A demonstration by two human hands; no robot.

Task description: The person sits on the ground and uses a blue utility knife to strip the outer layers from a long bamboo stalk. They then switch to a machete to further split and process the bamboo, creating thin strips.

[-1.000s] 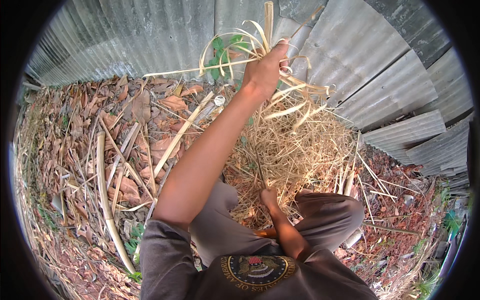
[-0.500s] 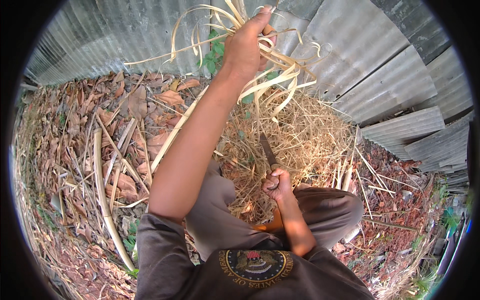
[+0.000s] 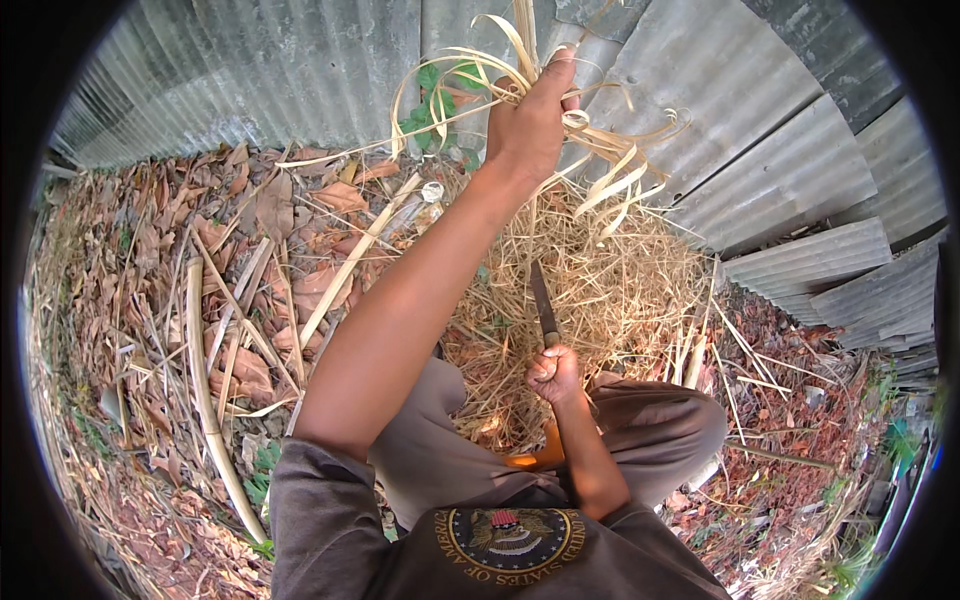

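My left hand (image 3: 530,125) is stretched far out in front of me, closed round a bundle of pale bamboo strips (image 3: 524,35). Thin curled shavings (image 3: 610,180) spread out on both sides of that fist. Low in front of my body, my right hand (image 3: 553,372) grips a knife (image 3: 541,297) by its handle. Its dark, narrow blade points away from me, over a heap of straw-coloured shavings (image 3: 620,260) on the ground. The blade lies below the left hand, apart from it.
Corrugated metal sheets (image 3: 250,80) stand along the far side, with more leaning panels (image 3: 770,180) at the right. Dry leaves (image 3: 275,205) and a long bamboo pole (image 3: 205,370) lie on the left. Loose sticks (image 3: 745,345) are scattered at the right, past my bent knee.
My left hand has shifted right and slightly nearer with the bamboo strips, and the curls swing along. My right hand and the knife have moved only a little.
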